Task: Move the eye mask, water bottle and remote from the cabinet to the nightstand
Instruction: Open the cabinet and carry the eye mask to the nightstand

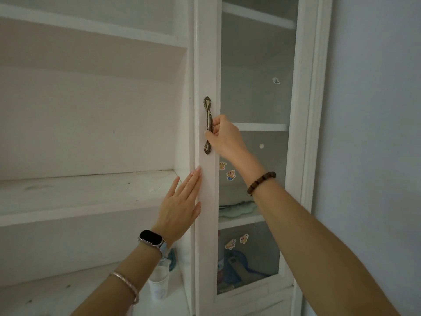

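Right hand (222, 133): fingers curled round the bronze handle (208, 124), gripping its lower half; a bead bracelet (261, 183) sits on the wrist.
Left hand (180, 208): flat, fingers straight and together, pressed on the white frame of the cabinet door (206, 65) at 6 o'clock from the handle; it holds nothing. A smartwatch (152, 238) and a bangle (127, 283) are on that arm.
Middle shelf behind the glass: a pale green soft thing (237, 208) lies at 5 o'clock from the handle; I cannot tell whether it is the eye mask.
Lower pane: an upright bottle-like shape (220, 258) with red on it stands beside a blue thing (241, 265), both blurred by the glass.
Stickers: cartoon stickers (230, 175) on the glass, any writing too small to read.
Open shelves (86, 190): at 9 o'clock from the handle; stacked clear cups (159, 281) stand at 7 o'clock, their faint print unreadable.
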### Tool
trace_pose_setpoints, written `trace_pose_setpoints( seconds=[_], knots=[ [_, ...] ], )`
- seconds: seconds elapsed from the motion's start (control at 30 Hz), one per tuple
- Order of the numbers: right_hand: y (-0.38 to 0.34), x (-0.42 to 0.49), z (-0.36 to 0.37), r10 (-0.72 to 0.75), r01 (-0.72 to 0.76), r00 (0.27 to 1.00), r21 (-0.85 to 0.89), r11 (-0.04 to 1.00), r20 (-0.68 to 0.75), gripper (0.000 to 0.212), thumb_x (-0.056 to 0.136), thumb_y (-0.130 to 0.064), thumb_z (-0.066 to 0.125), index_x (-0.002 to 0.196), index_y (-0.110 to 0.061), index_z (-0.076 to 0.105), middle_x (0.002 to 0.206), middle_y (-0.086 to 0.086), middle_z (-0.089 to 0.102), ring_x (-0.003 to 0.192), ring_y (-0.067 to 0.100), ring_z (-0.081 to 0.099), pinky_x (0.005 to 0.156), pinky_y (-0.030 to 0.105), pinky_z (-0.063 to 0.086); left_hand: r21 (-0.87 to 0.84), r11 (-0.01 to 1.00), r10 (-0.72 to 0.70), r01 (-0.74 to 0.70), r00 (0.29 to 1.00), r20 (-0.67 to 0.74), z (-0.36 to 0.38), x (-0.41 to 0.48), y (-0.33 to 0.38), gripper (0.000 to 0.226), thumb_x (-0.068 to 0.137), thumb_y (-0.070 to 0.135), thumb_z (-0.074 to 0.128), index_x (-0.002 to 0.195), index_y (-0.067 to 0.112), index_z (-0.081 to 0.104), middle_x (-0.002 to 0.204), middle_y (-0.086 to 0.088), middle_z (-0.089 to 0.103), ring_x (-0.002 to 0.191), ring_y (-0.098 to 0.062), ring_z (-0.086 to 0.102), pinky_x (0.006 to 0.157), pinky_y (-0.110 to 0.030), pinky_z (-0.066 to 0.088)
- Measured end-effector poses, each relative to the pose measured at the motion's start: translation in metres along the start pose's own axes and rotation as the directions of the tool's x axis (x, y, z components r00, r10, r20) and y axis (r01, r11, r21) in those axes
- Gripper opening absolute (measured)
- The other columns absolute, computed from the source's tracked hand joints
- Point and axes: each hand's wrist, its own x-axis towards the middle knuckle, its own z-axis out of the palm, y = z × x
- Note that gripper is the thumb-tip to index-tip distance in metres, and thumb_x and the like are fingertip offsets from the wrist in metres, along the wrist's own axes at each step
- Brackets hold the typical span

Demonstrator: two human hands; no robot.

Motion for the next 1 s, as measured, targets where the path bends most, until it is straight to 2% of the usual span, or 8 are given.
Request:
trace_pose_setpoints(
  seconds=[0.1,0.27,0.37,0.53,0.67,0.8,0.93,1.0],
  knots=[
    [-0.004,-0.006,-0.008,-0.001,0.001,1.0,-0.033,0.999,-0.019,0.018,0.093,-0.013,0.054,0.108,-0.005,0.05,0.094,0.009,0.061,0.084,0.023,0.06,0.077,0.038,0.054,-0.014,0.999,0.051,-0.051,0.999,-0.006,-0.004,-0.008,0.004,0.069,0.095,0.031,0.041,0.15,0.008,0.005,0.159,-0.009,0.005,0.144,-0.021,0.016,0.112,-0.049,0.029],
    [-0.003,-0.037,-0.045,-0.058,0.057,0.994,-0.019,0.998,-0.087,0.015,0.096,-0.02,0.054,0.108,-0.014,0.049,0.08,-0.013,0.049,0.068,0.0,0.049,0.06,0.011,0.043,-0.085,0.983,0.157,-0.164,0.984,-0.08,-0.019,-0.019,0.025,0.063,0.097,0.029,0.033,0.15,0.01,0.005,0.159,-0.007,0.003,0.146,-0.018,0.008,0.118,-0.045,0.017],
    [-0.006,-0.059,-0.072,-0.053,0.055,0.993,0.016,0.998,-0.11,0.018,0.095,-0.021,0.055,0.111,-0.014,0.051,0.083,-0.013,0.053,0.074,0.001,0.054,0.063,0.008,0.045,-0.154,0.958,0.219,-0.24,0.965,-0.143,-0.034,-0.027,0.045,0.057,0.099,0.029,0.03,0.149,0.008,0.013,0.158,-0.008,0.01,0.146,-0.017,0.009,0.118,-0.041,0.013],
    [0.001,-0.084,-0.113,0.013,-0.002,0.991,0.081,0.997,-0.133,0.022,0.092,-0.026,0.06,0.11,-0.015,0.055,0.092,-0.003,0.063,0.087,0.014,0.065,0.085,0.034,0.055,-0.312,0.881,0.28,-0.355,0.924,-0.261,-0.054,-0.031,0.085,0.053,0.102,0.032,0.027,0.147,0.004,0.023,0.156,-0.011,0.02,0.144,-0.018,0.019,0.118,-0.037,0.016],
    [-0.007,-0.107,-0.14,0.051,-0.037,0.978,0.072,0.997,-0.2,0.043,0.079,-0.045,0.072,0.108,-0.019,0.054,0.085,-0.011,0.059,0.073,0.001,0.059,0.07,0.02,0.052,-0.344,0.83,0.338,-0.439,0.886,-0.316,-0.06,-0.027,0.112,0.054,0.098,0.022,0.039,0.146,0.002,0.022,0.156,-0.012,0.018,0.144,-0.02,0.019,0.116,-0.04,0.023],
    [-0.009,-0.125,-0.158,0.077,-0.073,0.96,0.026,0.997,-0.269,0.057,0.07,-0.046,0.079,0.11,-0.019,0.048,0.081,-0.01,0.054,0.058,-0.004,0.056,0.058,0.016,0.05,-0.335,0.799,0.383,-0.499,0.852,-0.356,-0.069,-0.022,0.138,0.056,0.096,0.016,0.045,0.145,0.002,0.024,0.156,-0.013,0.018,0.144,-0.022,0.017,0.117,-0.04,0.021],
    [-0.005,-0.135,-0.184,0.1,-0.105,0.942,0.001,0.994,-0.32,0.052,0.071,-0.041,0.079,0.109,-0.021,0.05,0.09,-0.001,0.061,0.07,0.006,0.06,0.053,0.008,0.044,-0.39,0.755,0.374,-0.528,0.834,-0.405,-0.078,-0.016,0.167,0.055,0.094,0.012,0.042,0.145,0.003,0.025,0.155,-0.016,0.017,0.144,-0.025,0.017,0.117,-0.04,0.021],
    [-0.003,-0.14,-0.198,0.103,-0.124,0.933,-0.039,0.992,-0.345,0.051,0.071,-0.042,0.079,0.109,-0.024,0.051,0.09,-0.003,0.065,0.076,0.006,0.064,0.06,0.009,0.046,-0.447,0.7,0.378,-0.556,0.821,-0.428,-0.08,-0.013,0.181,0.057,0.092,0.008,0.044,0.145,0.003,0.025,0.156,-0.016,0.017,0.144,-0.025,0.019,0.115,-0.041,0.026]
  ],
)
